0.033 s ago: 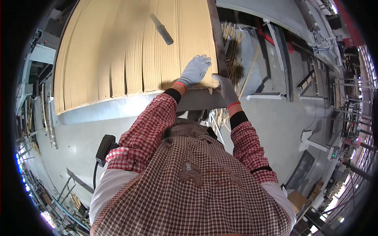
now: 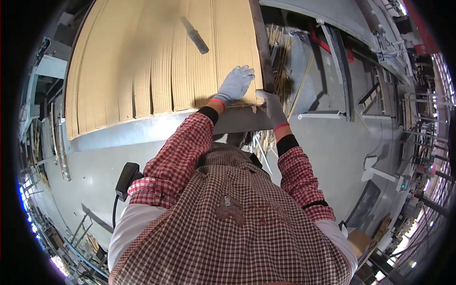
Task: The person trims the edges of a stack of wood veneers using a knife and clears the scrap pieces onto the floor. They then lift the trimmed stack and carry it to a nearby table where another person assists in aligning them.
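My left hand (image 2: pixel 236 84), in a grey-white glove with a red cuff edge, lies with its fingers stretched out on the tan, ribbed cardboard (image 2: pixel 190 76) near its front right corner. Beside it, my right hand (image 2: pixel 274 107), gloved alike, is at that corner. Its thumb rests against the cardboard's edge, and the other fingers bend down the side, mostly hidden. A small torn flap hangs between the hands. Farther up on the cardboard lies a narrow, knife-like tool (image 2: pixel 197 42), dark at its near end and grey at the far end.
A metal table edge (image 2: pixel 128 137) runs under the cardboard's front, and a dark rail (image 2: pixel 266 66) borders its right side. Thin wooden strips (image 2: pixel 283 61) lie beyond the rail. Metal frames (image 2: pixel 339 71) stand at right. A black box with a cable (image 2: pixel 127 180) is by my left elbow.
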{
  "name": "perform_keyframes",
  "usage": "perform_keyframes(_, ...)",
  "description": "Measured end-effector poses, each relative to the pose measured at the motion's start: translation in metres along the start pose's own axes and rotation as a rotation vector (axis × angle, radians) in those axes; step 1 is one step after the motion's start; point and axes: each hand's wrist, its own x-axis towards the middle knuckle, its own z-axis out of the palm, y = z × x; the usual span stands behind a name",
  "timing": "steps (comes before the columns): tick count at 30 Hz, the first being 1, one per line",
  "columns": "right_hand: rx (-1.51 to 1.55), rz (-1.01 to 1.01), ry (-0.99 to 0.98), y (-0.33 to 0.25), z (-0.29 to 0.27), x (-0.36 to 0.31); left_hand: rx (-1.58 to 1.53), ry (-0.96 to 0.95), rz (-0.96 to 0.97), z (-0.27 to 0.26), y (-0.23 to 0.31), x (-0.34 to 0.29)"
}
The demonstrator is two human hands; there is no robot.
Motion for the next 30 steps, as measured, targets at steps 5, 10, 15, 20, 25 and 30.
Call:
perform_keyframes(5,0.073,-0.031,-0.138,0.012,-0.028,0.002,0.059,-0.064,0.051,0.012,0.008,0.011)
perform_keyframes(10,0.055,-0.267,-0.349,0.042,-0.071,-0.029,-0.055,0.179,0.121,0.026,0.012,0.022)
perform_keyframes(15,-0.749,0.263,-0.478,0.219,-0.176,-0.16,-0.042,0.195,0.138,0.026,0.001,0.004)
perform_keyframes(20,0.403,0.082,-0.223,0.302,-0.183,-0.195,-0.027,0.038,0.177,0.024,0.029,0.028)
perform_keyframes(25,0.25,-0.737,0.035,0.089,-0.076,-0.188,-0.003,0.056,0.23,0.059,0.001,-0.008)
perform_keyframes(30,-0.45,-0.517,0.236,0.109,-0.103,-0.209,-0.074,-0.107,0.113,0.049,-0.024,-0.032)
